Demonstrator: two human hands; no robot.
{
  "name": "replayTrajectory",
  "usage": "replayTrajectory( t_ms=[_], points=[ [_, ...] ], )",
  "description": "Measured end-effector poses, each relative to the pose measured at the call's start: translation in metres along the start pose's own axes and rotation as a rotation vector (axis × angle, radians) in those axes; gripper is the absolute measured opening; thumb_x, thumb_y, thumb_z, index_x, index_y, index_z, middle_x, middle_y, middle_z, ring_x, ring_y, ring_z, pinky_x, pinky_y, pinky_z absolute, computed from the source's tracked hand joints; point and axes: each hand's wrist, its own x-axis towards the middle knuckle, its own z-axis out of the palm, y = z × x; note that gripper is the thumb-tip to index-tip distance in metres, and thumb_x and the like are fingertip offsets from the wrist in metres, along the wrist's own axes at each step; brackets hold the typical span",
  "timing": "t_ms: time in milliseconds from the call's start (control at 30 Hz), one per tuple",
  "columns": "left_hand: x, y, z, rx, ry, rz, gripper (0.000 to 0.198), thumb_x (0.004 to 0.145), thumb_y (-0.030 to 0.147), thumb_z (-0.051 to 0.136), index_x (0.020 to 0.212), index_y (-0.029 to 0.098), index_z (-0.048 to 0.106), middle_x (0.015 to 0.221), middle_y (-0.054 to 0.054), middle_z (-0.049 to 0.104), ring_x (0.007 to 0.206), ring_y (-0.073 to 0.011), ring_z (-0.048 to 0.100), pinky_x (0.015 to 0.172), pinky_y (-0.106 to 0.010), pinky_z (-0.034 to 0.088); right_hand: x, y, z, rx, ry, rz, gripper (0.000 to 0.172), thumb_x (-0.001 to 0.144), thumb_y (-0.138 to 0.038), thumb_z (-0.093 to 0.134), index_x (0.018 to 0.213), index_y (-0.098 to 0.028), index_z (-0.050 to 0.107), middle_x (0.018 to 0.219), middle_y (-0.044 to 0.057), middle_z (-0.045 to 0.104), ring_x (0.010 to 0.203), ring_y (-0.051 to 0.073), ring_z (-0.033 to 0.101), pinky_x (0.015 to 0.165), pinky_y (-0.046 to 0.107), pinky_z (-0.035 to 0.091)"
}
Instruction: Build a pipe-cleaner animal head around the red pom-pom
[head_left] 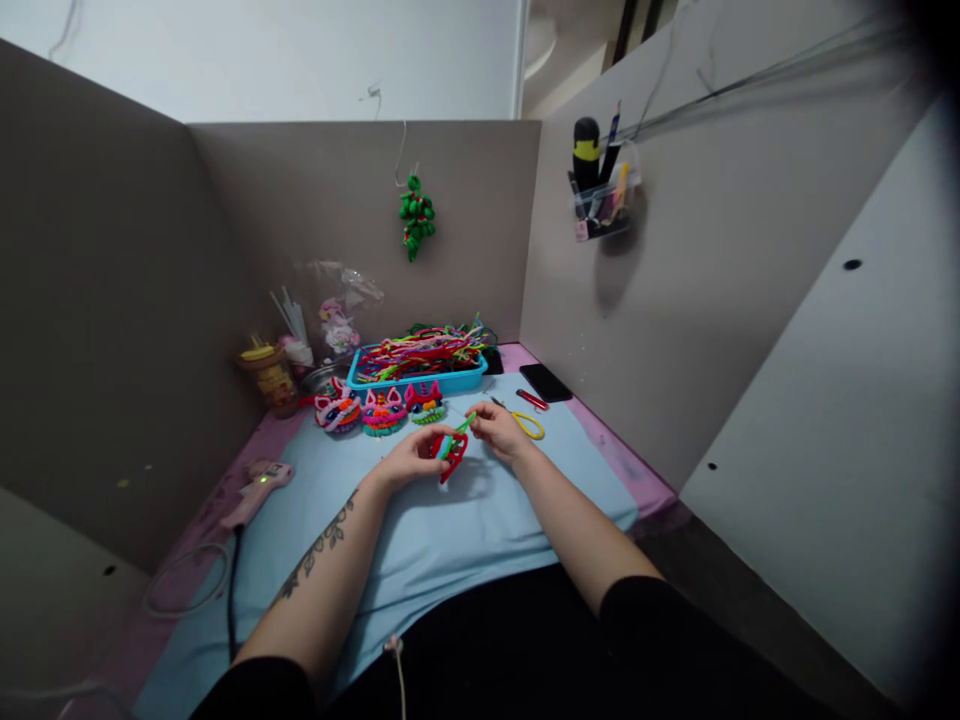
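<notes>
My left hand is closed on a small red craft piece with some green and light blue in it, apparently made of pipe cleaners, held above the blue cloth. Between the fingertips of my right hand is a bright green pipe cleaner, which runs down to the red piece. Just beyond my hands sit three finished-looking animal heads: a purple and orange one, a pink one and a red one. Yellow-handled scissors lie beside my right hand.
A blue tray heaped with coloured pipe cleaners stands at the back. A pink glue gun with its cord lies at left, near a brown cup. A phone and a red tool lie right. Partitions enclose the table.
</notes>
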Motion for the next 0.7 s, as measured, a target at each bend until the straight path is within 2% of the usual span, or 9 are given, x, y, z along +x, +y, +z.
replayTrajectory(
  t_ms=[233, 333, 400, 467, 600, 700],
  points=[
    [0.0011, -0.0026, 0.0007, 0.017, 0.031, 0.032, 0.057, 0.058, 0.02, 0.083, 0.11, 0.017, 0.063, 0.099, -0.007, 0.066, 0.087, -0.0187, 0.061, 0.077, -0.03, 0.047, -0.0008, 0.0052, 0.0018, 0.011, -0.011, 0.096, 0.028, 0.051, -0.028, 0.08, 0.065, -0.019, 0.057, 0.052, -0.005, 0.055, 0.046, 0.008, 0.047, 0.048, 0.023, 0.032],
    [0.0027, -0.004, -0.0007, 0.023, 0.055, 0.071, 0.055, 0.057, 0.02, 0.083, 0.108, 0.019, 0.064, 0.115, -0.01, 0.064, 0.1, -0.0231, 0.061, 0.086, -0.034, 0.046, -0.0017, 0.0077, 0.0036, 0.011, -0.02, 0.12, 0.033, 0.048, -0.032, 0.082, 0.061, -0.018, 0.056, 0.056, -0.004, 0.058, 0.049, 0.008, 0.047, 0.05, 0.023, 0.033],
    [0.0036, -0.0041, -0.0018, 0.01, 0.062, 0.087, 0.053, 0.056, 0.02, 0.084, 0.106, 0.02, 0.065, 0.13, -0.011, 0.057, 0.112, -0.0266, 0.057, 0.092, -0.037, 0.044, -0.0017, 0.0093, 0.0042, -0.008, -0.028, 0.124, 0.033, 0.045, -0.031, 0.084, 0.061, -0.017, 0.059, 0.058, -0.003, 0.059, 0.051, 0.008, 0.046, 0.051, 0.023, 0.032],
    [0.004, -0.004, -0.0024, 0.006, 0.073, 0.091, 0.053, 0.056, 0.02, 0.084, 0.105, 0.021, 0.065, 0.136, -0.011, 0.053, 0.116, -0.028, 0.054, 0.094, -0.038, 0.042, -0.0014, 0.0102, 0.0042, -0.041, -0.03, 0.116, 0.031, 0.045, -0.032, 0.084, 0.064, -0.016, 0.064, 0.057, -0.003, 0.059, 0.051, 0.008, 0.044, 0.051, 0.024, 0.031],
    [0.0043, -0.0049, -0.0022, 0.031, 0.121, 0.078, 0.055, 0.058, 0.022, 0.083, 0.11, 0.02, 0.063, 0.114, -0.009, 0.064, 0.101, -0.0238, 0.06, 0.086, -0.034, 0.045, -0.0005, 0.0097, 0.0031, -0.13, -0.011, 0.043, 0.025, 0.053, -0.031, 0.079, 0.07, -0.015, 0.071, 0.057, -0.003, 0.058, 0.052, 0.008, 0.039, 0.052, 0.025, 0.027],
    [0.0046, -0.0049, -0.0016, 0.05, 0.164, 0.081, 0.055, 0.06, 0.024, 0.082, 0.11, 0.019, 0.061, 0.104, -0.007, 0.065, 0.094, -0.0209, 0.06, 0.081, -0.031, 0.046, -0.0005, 0.0082, 0.0027, -0.184, 0.003, -0.013, 0.025, 0.059, -0.029, 0.075, 0.08, -0.016, 0.072, 0.067, -0.001, 0.062, 0.057, 0.01, 0.042, 0.054, 0.025, 0.029]
  ],
)
